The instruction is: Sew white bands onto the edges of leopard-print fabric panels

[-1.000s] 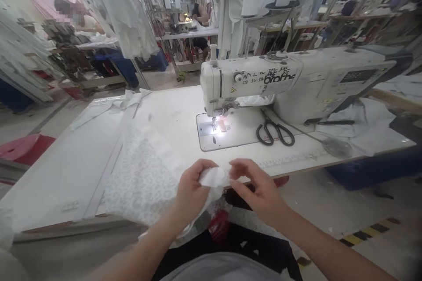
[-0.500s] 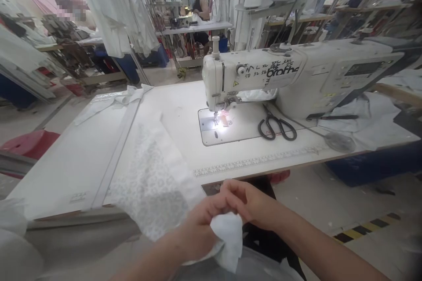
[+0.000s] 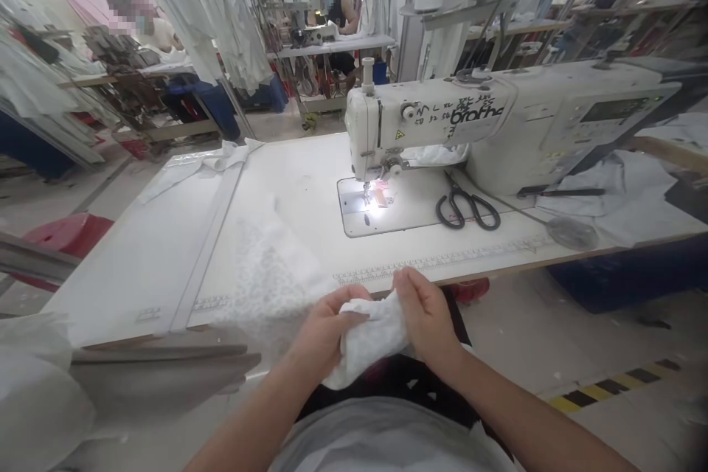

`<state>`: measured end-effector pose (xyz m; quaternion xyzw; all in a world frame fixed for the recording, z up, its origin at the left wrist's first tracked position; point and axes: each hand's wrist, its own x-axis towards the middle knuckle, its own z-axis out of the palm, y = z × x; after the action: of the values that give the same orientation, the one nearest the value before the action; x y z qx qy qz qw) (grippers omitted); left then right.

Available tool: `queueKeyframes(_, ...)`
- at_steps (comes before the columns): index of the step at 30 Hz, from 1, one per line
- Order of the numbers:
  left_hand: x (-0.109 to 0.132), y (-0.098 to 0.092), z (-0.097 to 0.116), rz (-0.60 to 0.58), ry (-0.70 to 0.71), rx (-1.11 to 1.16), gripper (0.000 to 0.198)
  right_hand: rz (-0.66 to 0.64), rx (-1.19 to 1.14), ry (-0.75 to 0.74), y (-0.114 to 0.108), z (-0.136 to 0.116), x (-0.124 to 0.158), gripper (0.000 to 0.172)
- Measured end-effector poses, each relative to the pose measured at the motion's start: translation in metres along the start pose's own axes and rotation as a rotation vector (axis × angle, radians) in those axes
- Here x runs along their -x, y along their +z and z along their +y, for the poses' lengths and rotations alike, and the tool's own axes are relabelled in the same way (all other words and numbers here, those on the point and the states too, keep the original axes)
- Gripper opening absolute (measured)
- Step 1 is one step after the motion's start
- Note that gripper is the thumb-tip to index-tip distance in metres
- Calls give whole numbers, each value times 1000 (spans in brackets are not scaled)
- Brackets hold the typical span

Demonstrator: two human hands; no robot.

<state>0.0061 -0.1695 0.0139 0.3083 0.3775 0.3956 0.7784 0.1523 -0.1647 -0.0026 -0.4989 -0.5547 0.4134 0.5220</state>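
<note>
- Leopard-print white fabric [image 3: 376, 339] is hanging bunched between both hands, just in front of the near edge of the white tabletop [image 3: 299, 181]; patterned cloth lying there is apparently belonging to it.
- Left hand [image 3: 326, 332] is pinching one side under its thumb; right hand [image 3: 428, 317] is gripping the other, fingers closed together.
- Seemingly, the hands are straightening an edge, apart from the sewing machine [image 3: 509, 136].
- Next move is probably calling for even tension between both grips.

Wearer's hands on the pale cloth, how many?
2: left hand on the left side of the cloth, right hand on its right side. Neither hand is hidden, though some fingers are.
</note>
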Motion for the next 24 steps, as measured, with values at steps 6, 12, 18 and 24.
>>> queueKeyframes(6,16,4,-12,-210,-74,323,24,-107,256,-192,5,29,3,35)
queueKeyframes(12,11,-10,-19,-122,-83,304,20,-208,250,-394,-24,-2,7,11)
queueKeyframes(18,13,-10,-21,-204,-83,347,14,-439,184,-596,-33,-26,5,24)
queueKeyframes(24,16,-9,-24,-222,-134,273,13,-422,99,-626,-22,-20,8,15)
